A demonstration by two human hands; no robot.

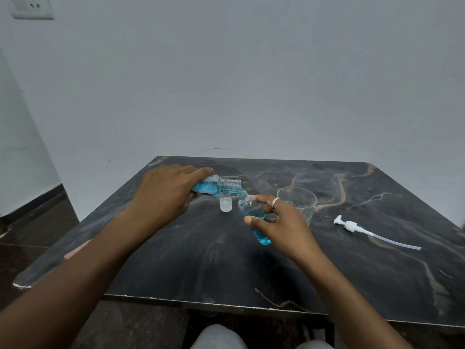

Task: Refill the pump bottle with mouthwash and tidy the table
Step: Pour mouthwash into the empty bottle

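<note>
Clasps the mouthwash bottle [210, 188] in the left grip [166, 192], tipped neck-down toward the right grip [284, 222]. Pinches there the tilted pump bottle [263, 236], part-filled with blue, its mouth meeting the pouring neck. Between the grips, on the worktop [201, 260], a small cap [225, 204]; just behind the right grip, a glass [305, 197]; well to its right, the pump head [352, 226].

Bright blue inside the clear plastic mouthwash bottle [211, 187] and the small clear plastic pump bottle [263, 236], translucent white on the little round cap [225, 204], plain white on the plastic pump head [351, 225] with milky tube, black veined with tan and grey across the marble-patterned table top [214, 260].
</note>
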